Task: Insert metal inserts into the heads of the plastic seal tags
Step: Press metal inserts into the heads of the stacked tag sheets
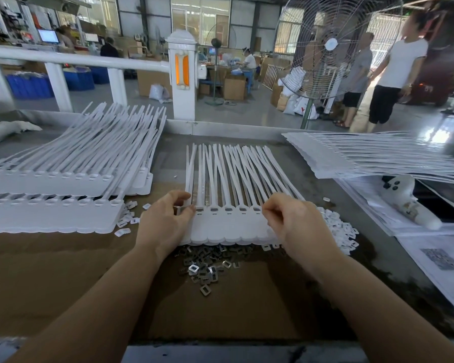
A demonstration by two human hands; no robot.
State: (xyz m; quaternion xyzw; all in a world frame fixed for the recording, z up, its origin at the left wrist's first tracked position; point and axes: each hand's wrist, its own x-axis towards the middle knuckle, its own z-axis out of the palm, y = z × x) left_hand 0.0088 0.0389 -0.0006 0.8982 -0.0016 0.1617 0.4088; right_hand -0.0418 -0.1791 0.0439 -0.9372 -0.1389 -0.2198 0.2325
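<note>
Factory workbench topped with brown cardboard [63,271]: seating inserts along a joined strip of white plastic seal tags [228,226].

The left hand [165,221] pinches a small metal piece at the strip's left-end head; the right hand [291,221] pinches something I cannot make out at the right end. Best to square each insert over its slot, then press flat. The pile of silver rectangular metal inserts [207,268] lies just nearer than both grips.

Both bare forearms reach forward. The left hand [165,218] curls its fingers [188,211], pinching. The right hand [294,218] pinches too.
</note>
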